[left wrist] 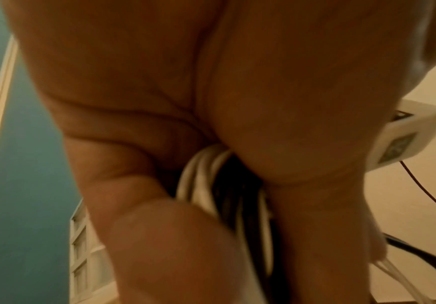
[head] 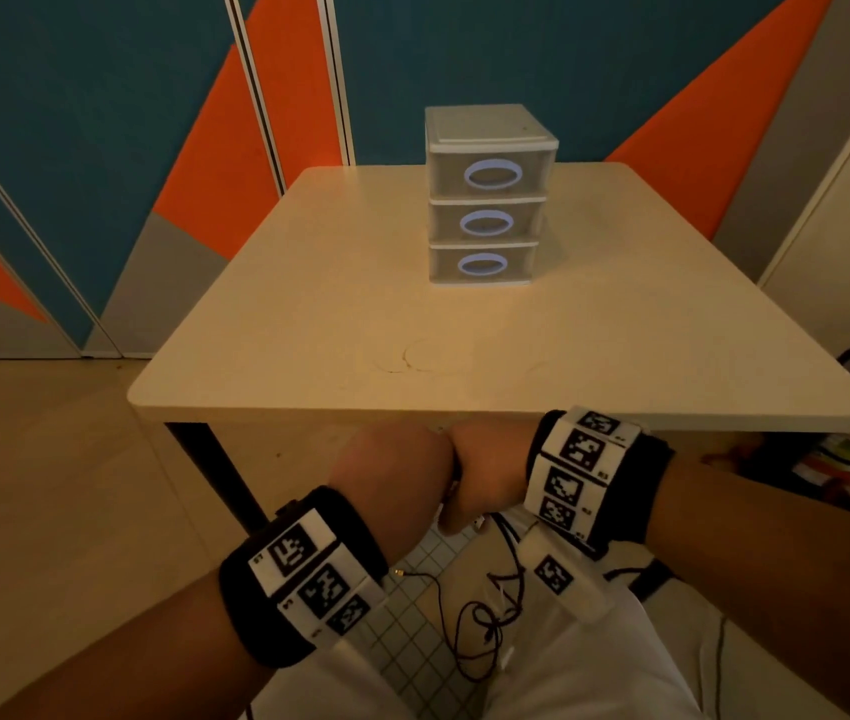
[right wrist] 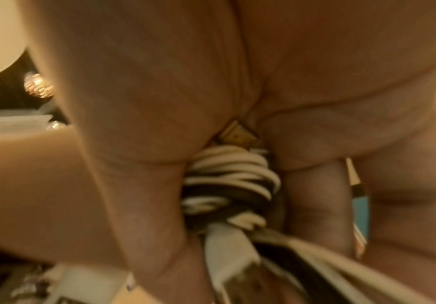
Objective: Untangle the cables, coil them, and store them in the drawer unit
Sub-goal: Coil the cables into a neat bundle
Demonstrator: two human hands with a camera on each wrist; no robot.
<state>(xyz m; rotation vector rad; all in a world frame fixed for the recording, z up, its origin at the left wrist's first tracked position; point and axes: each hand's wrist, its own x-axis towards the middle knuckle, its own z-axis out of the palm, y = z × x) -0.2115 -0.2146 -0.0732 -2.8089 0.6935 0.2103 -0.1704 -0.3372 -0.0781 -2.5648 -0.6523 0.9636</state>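
Nearest the viewer, the left hand (head: pixel 392 475) and right hand (head: pixel 485 475) meet knuckle to knuckle just below the near edge of the desk (head: pixel 308 314), both clenched round one bundle of cables (left wrist: pixel 211 179). The wrist views show white and black strands mixed in the same grasp, the left fingers (left wrist: pixel 170 236) curled across them and the right fingers (right wrist: pixel 313 205) wrapped beside a tight knot of loops (right wrist: pixel 227 174); a plug end (right wrist: pixel 237 133) peeks out above that knot. The two fists probably sit close together so that the tangle can be held taut and worked apart over the lap, off the desk. Below the hands a thin dark lead (head: pixel 485 610) hangs in loose loops over white cloth and a gridded sheet. How many separate cables there are cannot be told; at least two colours show. Farther off, one drawer unit (head: pixel 485 194) stands upright near the far edge of the desk, well apart from the hands, with three drawers, all closed, each with one ring handle. No cable is stored yet.
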